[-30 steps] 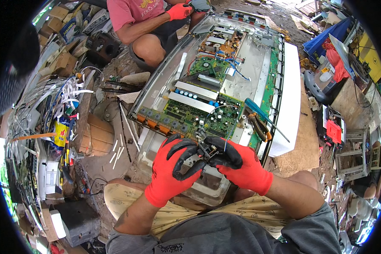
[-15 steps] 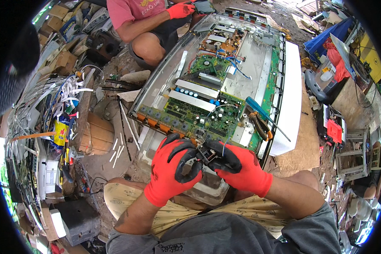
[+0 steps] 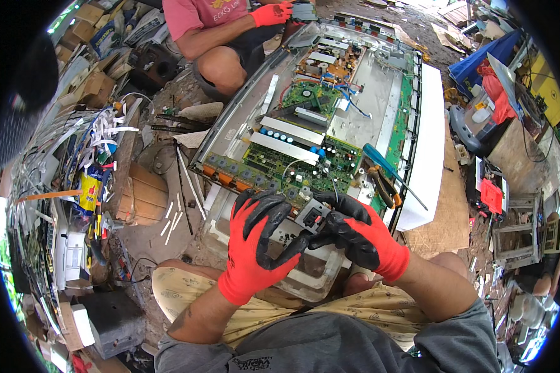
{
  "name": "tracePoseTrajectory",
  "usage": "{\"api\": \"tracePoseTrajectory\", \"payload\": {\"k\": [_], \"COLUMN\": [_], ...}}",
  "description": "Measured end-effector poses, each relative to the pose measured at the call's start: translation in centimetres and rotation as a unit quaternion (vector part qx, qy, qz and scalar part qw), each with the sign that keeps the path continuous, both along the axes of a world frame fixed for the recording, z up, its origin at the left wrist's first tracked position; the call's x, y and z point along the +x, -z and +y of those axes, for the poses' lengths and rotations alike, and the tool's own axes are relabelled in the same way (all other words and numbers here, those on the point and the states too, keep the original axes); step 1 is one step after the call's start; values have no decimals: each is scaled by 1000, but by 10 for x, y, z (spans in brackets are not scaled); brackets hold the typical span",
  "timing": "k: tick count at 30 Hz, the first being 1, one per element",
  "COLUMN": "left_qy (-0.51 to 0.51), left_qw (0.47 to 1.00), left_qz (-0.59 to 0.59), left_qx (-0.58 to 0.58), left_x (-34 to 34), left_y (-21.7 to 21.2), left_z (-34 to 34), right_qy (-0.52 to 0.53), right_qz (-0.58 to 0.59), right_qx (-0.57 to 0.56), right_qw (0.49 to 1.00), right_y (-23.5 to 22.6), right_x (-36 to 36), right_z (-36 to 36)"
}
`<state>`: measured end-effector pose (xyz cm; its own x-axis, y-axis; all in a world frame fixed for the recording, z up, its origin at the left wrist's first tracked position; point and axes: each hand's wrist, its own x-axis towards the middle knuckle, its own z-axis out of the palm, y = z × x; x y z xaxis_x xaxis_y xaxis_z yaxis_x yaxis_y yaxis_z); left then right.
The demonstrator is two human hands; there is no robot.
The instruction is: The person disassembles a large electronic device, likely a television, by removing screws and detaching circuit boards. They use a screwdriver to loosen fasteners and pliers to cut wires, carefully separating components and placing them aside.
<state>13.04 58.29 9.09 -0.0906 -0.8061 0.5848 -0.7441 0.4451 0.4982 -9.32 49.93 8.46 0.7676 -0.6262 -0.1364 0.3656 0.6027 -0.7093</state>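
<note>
Outdoors, bare dirt strewn with scrap is seen around an opened panel (image 3: 379, 105), its tray filled with green circuit boards (image 3: 298, 163). At the panel's near edge, a small grey module (image 3: 312, 217) is pinched between the left hand (image 3: 255, 248) and right hand (image 3: 354, 235), held together. A screwdriver (image 3: 389, 173) lies on the panel.

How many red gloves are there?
3. The left hand and right hand each wear one, holding a small grey part. Another person's gloved hand is at the top; their other hand is hidden.
</note>
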Motion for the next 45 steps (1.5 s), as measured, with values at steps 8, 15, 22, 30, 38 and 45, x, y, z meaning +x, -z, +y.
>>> {"api": "tracePoseTrajectory", "payload": {"k": [8,15,22,30,38,45], "left_qy": [2,-29,-53,-67,-5,21], "left_qw": [1000,999,998,992,994,999], "left_qz": [-5,26,25,-102,-106,23], "left_qx": [1,-16,-11,29,10,39], "left_x": [-1,-3,-6,-10,6,5], "left_y": [2,6,13,-6,13,20], "left_z": [1,3,4,-4,0,3], "right_qy": [12,15,23,22,65,57], "right_qz": [13,39,23,80,35,117], "right_qx": [-12,-5,-28,-27,-54,-113], "right_qw": [1000,999,999,996,996,985], "right_y": [-1,-10,-8,18,-6,-3], "right_x": [2,0,-2,-11,13,7], "right_z": [1,1,0,-4,10,6]}}
